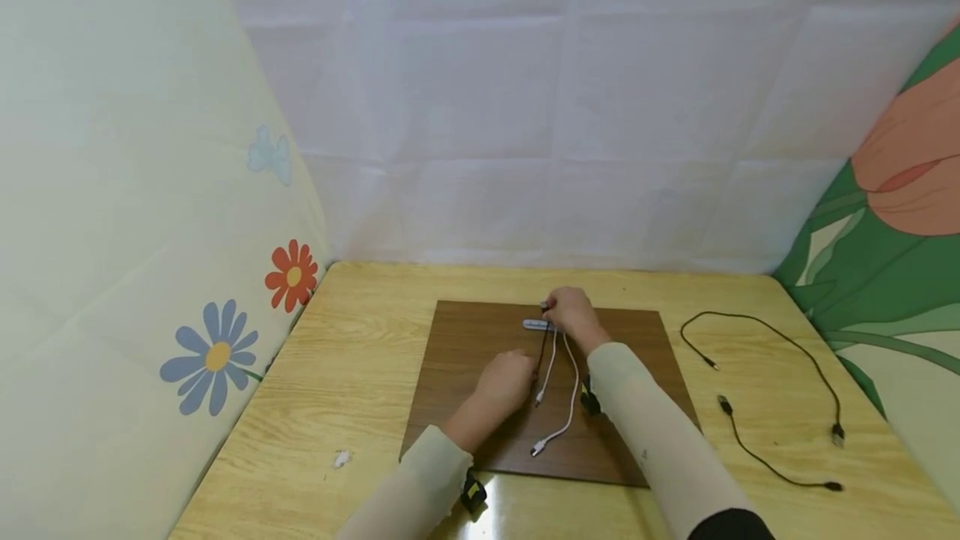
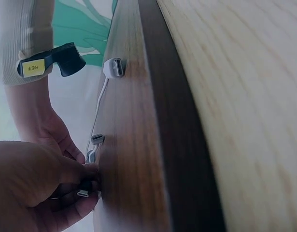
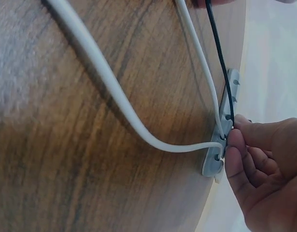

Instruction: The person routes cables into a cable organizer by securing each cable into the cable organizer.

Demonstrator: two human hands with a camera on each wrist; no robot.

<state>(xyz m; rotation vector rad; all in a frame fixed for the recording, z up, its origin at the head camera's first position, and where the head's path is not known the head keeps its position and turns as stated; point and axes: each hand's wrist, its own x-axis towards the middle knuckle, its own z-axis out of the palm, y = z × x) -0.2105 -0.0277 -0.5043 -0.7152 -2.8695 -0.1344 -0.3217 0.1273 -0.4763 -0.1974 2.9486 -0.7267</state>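
A grey cable clip strip (image 1: 535, 325) lies near the far edge of a dark wooden board (image 1: 461, 357). Two white cables, a longer one (image 3: 107, 82) and a shorter one (image 3: 199, 53), sit in slots at one end of it. Between both hands a black cable (image 3: 219, 53) is stretched across the strip. My left hand (image 1: 506, 379) pinches its near end, where a small plug (image 2: 84, 187) pokes out between the fingers. At the strip, my right hand (image 1: 572, 312) pinches the black cable by its far end, close beside the white cables. Other slots (image 3: 235, 82) hold nothing.
On the light wooden table (image 1: 360, 357), right of the board, lie a longer black cable (image 1: 795, 340) and a shorter black cable (image 1: 757, 457). The white cables' free plugs (image 1: 538, 447) rest on the board towards the near edge. A white cloth wall (image 1: 480, 148) rises behind.
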